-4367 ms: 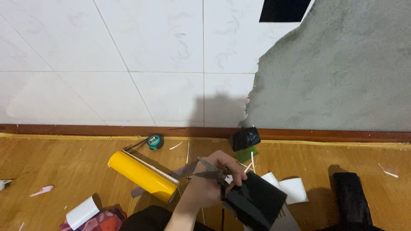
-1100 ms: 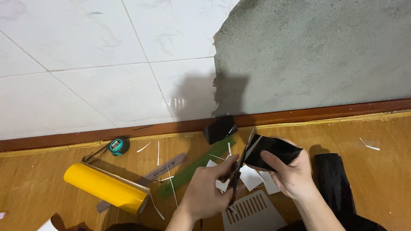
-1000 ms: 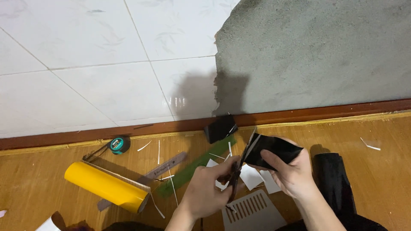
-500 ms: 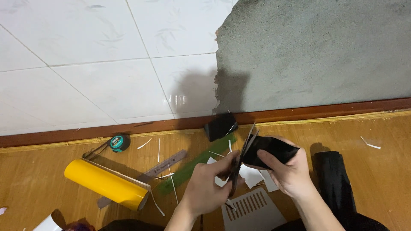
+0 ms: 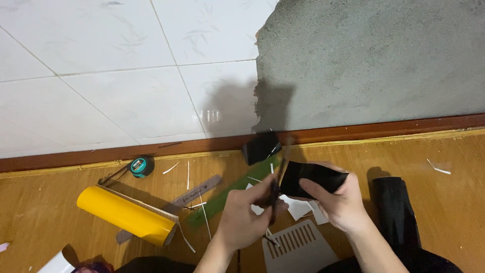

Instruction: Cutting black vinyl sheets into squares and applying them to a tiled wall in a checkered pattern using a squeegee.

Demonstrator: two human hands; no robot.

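Note:
My left hand (image 5: 242, 217) grips a pair of dark scissors (image 5: 275, 194), whose blades point up toward the wall. A small black sheet (image 5: 310, 178) is pinched between the fingers and thumb of my right hand (image 5: 339, 201). The scissor blades meet the sheet's left edge. Both hands hover just above a wooden floor (image 5: 55, 212), close to the baseboard (image 5: 379, 126).
A yellow roll (image 5: 126, 215), a metal ruler (image 5: 174, 203), a green strip (image 5: 227, 196) and a teal tape measure (image 5: 140, 166) lie to the left. Another black piece (image 5: 261, 147) leans by the baseboard. White paper scraps (image 5: 298, 207), a grey slotted plate (image 5: 298, 245) and a black roll (image 5: 396, 212) lie nearby.
The hands rose from low over the yellow roll to the right, near the baseboard. Over the last second the scissors edged up along the black sheet's left side.

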